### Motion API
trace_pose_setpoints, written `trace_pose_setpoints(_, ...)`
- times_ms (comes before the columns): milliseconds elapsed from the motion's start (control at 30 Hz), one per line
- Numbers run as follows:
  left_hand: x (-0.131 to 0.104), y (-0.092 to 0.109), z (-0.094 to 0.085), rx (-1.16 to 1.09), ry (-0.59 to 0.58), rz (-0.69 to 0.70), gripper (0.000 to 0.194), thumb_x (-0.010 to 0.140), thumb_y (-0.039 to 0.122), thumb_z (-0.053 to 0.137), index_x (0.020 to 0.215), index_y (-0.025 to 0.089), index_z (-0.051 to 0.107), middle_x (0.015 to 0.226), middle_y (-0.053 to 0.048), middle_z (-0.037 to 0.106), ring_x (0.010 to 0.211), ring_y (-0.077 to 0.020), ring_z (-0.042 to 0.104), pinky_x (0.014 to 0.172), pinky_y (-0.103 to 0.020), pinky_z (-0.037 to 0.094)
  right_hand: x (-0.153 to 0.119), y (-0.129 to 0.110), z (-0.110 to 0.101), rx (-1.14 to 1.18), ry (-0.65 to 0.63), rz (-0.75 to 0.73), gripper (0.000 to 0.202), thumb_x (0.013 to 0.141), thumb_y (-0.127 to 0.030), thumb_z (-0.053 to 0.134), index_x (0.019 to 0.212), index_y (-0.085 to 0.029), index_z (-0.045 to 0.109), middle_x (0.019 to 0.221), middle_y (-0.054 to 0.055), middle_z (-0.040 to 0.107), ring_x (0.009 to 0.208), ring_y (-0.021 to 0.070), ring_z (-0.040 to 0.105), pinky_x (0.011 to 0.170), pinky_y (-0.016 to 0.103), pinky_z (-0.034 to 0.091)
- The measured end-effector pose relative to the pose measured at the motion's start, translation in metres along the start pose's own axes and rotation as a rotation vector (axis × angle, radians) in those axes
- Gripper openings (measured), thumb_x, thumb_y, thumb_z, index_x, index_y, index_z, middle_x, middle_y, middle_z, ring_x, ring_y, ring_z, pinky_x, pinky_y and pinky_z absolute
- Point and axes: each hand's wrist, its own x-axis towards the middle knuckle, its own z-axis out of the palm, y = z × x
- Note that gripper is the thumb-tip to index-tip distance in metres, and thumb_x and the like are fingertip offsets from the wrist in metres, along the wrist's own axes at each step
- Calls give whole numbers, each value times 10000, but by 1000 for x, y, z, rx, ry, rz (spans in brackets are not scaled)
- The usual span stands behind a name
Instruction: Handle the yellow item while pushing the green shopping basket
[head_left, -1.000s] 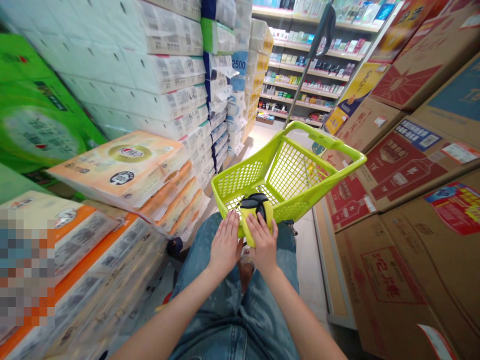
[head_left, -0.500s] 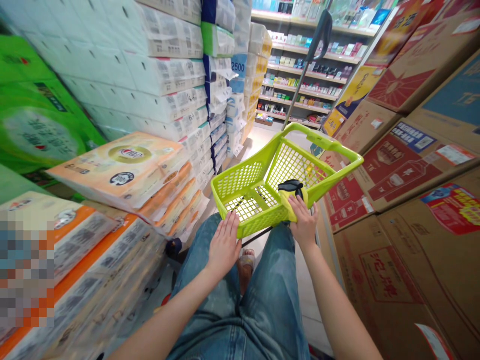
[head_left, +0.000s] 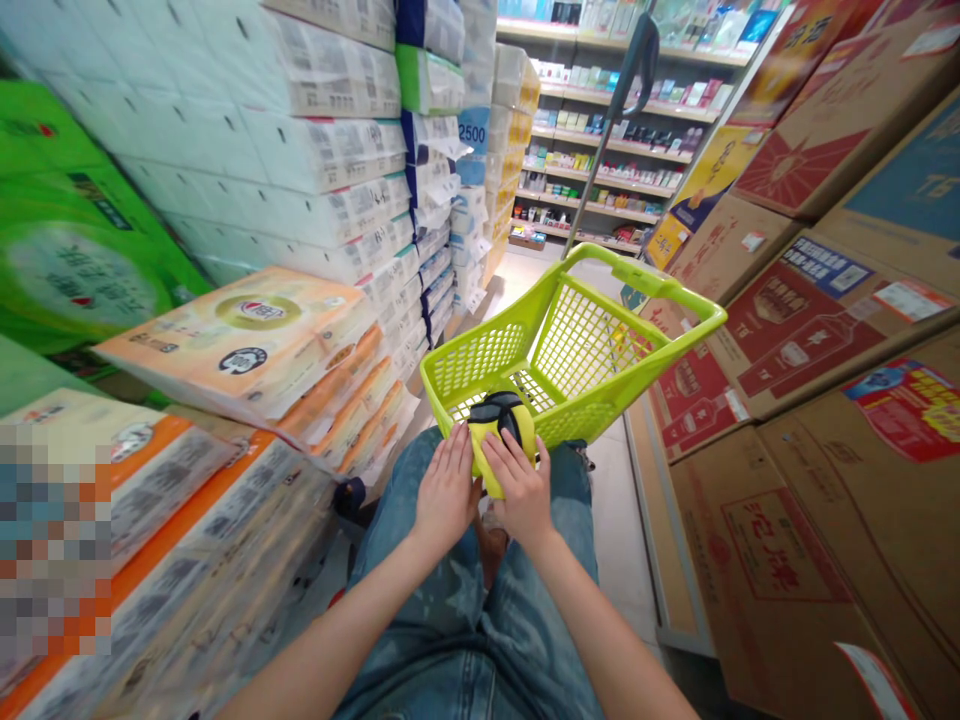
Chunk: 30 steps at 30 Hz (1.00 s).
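A lime-green shopping basket (head_left: 600, 405) with perforated walls sits tilted in front of my knees. My left hand (head_left: 444, 490) holds its near left corner, fingers laid over the rim. Close beside it, my right hand (head_left: 519, 488) is closed on a yellow cloth (head_left: 487, 462) with a black strap-like part, pressing it against the near rim. The fingers of both hands nearly meet. Part of the cloth is hidden under my right fingers.
Stacked tissue packs (head_left: 345, 160) and orange packs (head_left: 247, 320) crowd the left side. Cardboard cartons (head_left: 795, 540) rise on the right. A long dark handle (head_left: 637, 70) stands beyond the basket, before stocked shelves (head_left: 607, 145). My legs (head_left: 397, 580) are below.
My right hand has slid the yellow cloth leftward along the near rim, from the right part to beside my left hand. My left hand and the basket have hardly moved.
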Motion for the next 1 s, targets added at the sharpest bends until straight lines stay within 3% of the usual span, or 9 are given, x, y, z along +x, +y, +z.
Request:
trace_pose_setpoints(133,2,2,-6,-6,-33,-15,746,887,171,478,1566,97,177,1613,-137,296,1517,-243,213,1221,-434,272,5,48,-18,-40,-9,-43,623,809,-98,434,1411,-241,505,1388,49,621,1368,198,498,1235,458,83)
trace_pose_setpoints(267,4,4,-8,-10,-38,-21,714,899,174,474,1555,86,206,1617,-129,291,1523,-234,193,1229,-423,253,12,111,-36,-124,64,103,612,786,-82,427,1368,-233,542,1385,52,622,1360,208,509,1221,470,111)
trace_pose_setpoints(367,3,5,-6,-7,-34,-20,709,903,176,472,1554,84,206,1620,-132,283,1526,-235,178,1230,-422,251,16,133,-40,-180,128,209,610,774,-72,429,1342,-248,565,1377,47,630,1348,223,522,1209,490,129)
trace_pose_setpoints(467,2,4,-4,-9,-28,-28,720,901,179,478,1556,80,195,1618,-147,281,1526,-242,181,1225,-432,261,15,113,-30,-171,158,256,659,763,-56,429,1386,-248,529,1385,56,622,1375,235,492,1204,503,145)
trace_pose_setpoints(633,2,2,-3,-4,-28,-16,712,905,167,468,1556,87,191,1612,-155,293,1521,-241,201,1224,-437,262,5,33,-4,-40,101,158,653,806,-61,416,1435,-227,476,1406,66,604,1409,223,447,1222,485,105)
trace_pose_setpoints(733,1,0,-4,6,-34,-2,696,908,172,461,1548,68,207,1610,-163,295,1521,-248,199,1225,-434,260,1,4,4,-3,51,80,602,843,-104,428,1431,-222,484,1396,60,612,1414,214,440,1236,471,73)
trace_pose_setpoints(800,1,0,-5,12,-38,-2,698,905,175,465,1545,58,211,1608,-168,296,1519,-251,205,1225,-433,260,1,5,4,-11,28,18,586,853,-119,435,1426,-227,491,1386,54,622,1401,206,456,1242,467,44)
trace_pose_setpoints(867,2,1,-6,13,-42,-9,697,905,175,470,1545,63,218,1609,-162,297,1518,-246,211,1227,-427,256,2,20,-2,-20,10,-58,579,854,-124,436,1419,-234,500,1380,48,627,1378,200,485,1245,467,20)
trace_pose_setpoints(1000,3,2,-6,7,-47,-15,697,907,184,490,1545,81,231,1612,-142,300,1522,-233,199,1234,-414,244,7,80,-22,-67,27,-55,574,848,-125,418,1402,-238,517,1375,50,630,1359,205,510,1241,470,34)
